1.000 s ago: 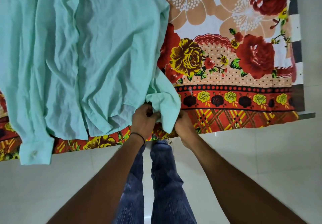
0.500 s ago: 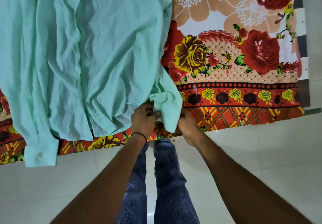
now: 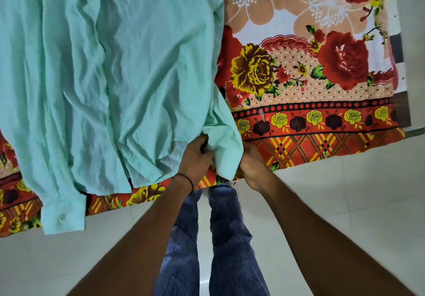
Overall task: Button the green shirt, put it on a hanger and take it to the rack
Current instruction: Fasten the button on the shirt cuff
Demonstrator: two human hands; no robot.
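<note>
The green shirt [image 3: 115, 77] lies spread over the left of the floral bedsheet [image 3: 322, 93], with one cuff [image 3: 62, 215] hanging off the near edge. The left grip [image 3: 195, 157] is clamped on the right sleeve cuff [image 3: 226, 155], and the right grip [image 3: 251, 164] pinches its other side.

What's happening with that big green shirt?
A person stands at the edge of a flowered sheet where the green shirt lies spread out. The left hand and the right hand both grip one sleeve cuff at the near edge, probably to do up its button, though that button is hidden. The other cuff hangs over the edge, off to the left. No hanger is in view yet.
</note>
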